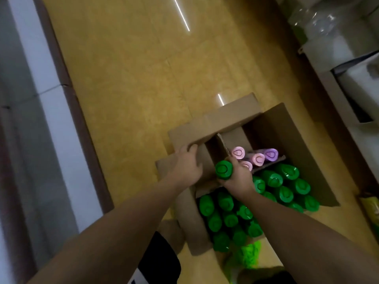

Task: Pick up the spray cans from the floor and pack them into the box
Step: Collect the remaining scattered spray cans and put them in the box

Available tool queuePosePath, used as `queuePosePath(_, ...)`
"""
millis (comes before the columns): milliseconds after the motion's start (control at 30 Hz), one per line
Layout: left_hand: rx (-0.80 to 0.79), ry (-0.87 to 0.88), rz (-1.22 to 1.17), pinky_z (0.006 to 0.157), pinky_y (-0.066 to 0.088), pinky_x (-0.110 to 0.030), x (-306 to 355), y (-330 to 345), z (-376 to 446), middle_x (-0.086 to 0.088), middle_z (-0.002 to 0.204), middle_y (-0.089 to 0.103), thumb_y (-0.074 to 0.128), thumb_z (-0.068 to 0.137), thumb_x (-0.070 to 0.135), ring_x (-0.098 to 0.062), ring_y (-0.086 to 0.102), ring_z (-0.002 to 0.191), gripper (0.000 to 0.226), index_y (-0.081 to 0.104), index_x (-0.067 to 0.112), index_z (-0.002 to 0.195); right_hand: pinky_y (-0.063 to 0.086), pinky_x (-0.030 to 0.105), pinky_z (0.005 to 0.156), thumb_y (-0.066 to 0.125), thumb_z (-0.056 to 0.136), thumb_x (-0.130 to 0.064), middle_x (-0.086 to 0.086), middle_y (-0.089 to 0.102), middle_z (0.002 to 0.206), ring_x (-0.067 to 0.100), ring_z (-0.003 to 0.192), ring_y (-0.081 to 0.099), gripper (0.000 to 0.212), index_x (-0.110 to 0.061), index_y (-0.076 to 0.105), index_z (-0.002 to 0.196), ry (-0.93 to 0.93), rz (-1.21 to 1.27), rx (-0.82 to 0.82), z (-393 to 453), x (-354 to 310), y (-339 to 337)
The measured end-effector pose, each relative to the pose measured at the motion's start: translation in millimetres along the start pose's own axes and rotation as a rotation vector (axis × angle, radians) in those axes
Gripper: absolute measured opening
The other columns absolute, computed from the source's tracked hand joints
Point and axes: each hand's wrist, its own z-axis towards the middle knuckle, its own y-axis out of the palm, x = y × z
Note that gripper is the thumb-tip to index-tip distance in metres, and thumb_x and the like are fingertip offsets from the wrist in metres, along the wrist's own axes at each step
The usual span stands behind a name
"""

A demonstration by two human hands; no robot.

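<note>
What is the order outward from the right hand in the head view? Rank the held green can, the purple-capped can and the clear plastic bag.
1. green can, gripped in the right hand itself.
2. purple-capped can, inside the box, beyond and right of the hand.
3. clear plastic bag, outside the box, far top right.

Green can [223, 170] partly behind right hand [239, 179].

On the yellow floor [133, 78], an open brown cardboard box [297, 160] lies toward five o'clock. The right hand [239, 177] grips a green-capped spray can [224, 170] above it. The left hand [187, 167] holds the brown cardboard flap [215, 119] at the box's ten o'clock. Pink-capped cans [238, 152] stand at the box's twelve o'clock.
</note>
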Motion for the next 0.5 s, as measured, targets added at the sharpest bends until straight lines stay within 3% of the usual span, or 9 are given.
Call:
queuePosePath(167,-0.028,-0.060,-0.144,0.118,0.029,-0.046,-18,57,53,-0.006,0.157,0.026,0.055,0.098,0.035,-0.028,0.025,0.144,0.065,0.026,0.021,0.154,0.054,0.037,0.073,0.079,0.067,-0.019,0.007,0.067,0.103,0.030,0.098,0.063,0.060,-0.029,0.054,0.120,0.101,-0.072,0.044,39,44,47)
queuePosePath(400,0.051,-0.078,-0.137,0.119,0.023,-0.042,-25,92,50,-0.007,0.161,0.021,0.055,0.098,0.029,-0.027,0.018,0.148,0.061,0.030,0.020,0.153,0.048,0.034,0.078,0.088,0.065,-0.031,0.003,0.069,0.111,0.032,0.103,0.064,0.076,-0.033,0.051,0.132,0.299,0.039,0.085,54,66,67)
queuePosePath(500,0.058,-0.070,-0.117,0.118,0.024,-0.040,-20,84,41,-0.007,0.161,0.021,0.055,0.098,0.030,-0.026,0.017,0.149,0.062,0.029,0.020,0.153,0.051,0.037,0.081,0.086,0.067,-0.030,0.006,0.071,0.109,0.034,0.103,0.064,0.067,-0.031,0.055,0.126,0.370,0.045,0.099,50,67,60)
